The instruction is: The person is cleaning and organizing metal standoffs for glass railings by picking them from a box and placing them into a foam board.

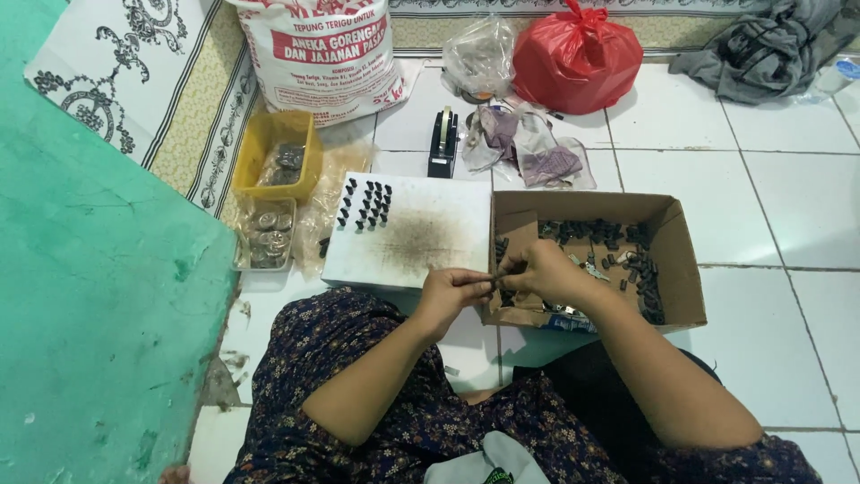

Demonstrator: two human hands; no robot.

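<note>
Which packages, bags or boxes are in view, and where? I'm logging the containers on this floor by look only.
Large sack: top, left of centre; white with red printing.
Red plastic bag: top, right of centre; knotted, bulging.
Clear plastic bag: beside the red one; crumpled.
Cardboard box: right of the white board, by the right hand; brown, open, holding small dark parts.
Yellow tray: left; rectangular.
</note>
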